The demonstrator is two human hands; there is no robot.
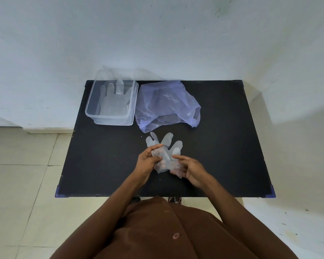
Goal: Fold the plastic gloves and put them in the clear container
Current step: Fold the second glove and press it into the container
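Observation:
A thin clear plastic glove (166, 146) is held over the middle of the black table (101, 156), its fingers pointing away from me. My left hand (148, 161) pinches its left side near the cuff. My right hand (191, 170) grips the crumpled cuff on the right. The clear container (110, 101) stands at the table's back left, with at least one clear glove (114, 98) lying inside it and one glove finger sticking up over the far rim.
A crumpled pale purple plastic bag (166, 103) lies just right of the container at the back. A white wall rises directly behind the table. Tiled floor shows on both sides.

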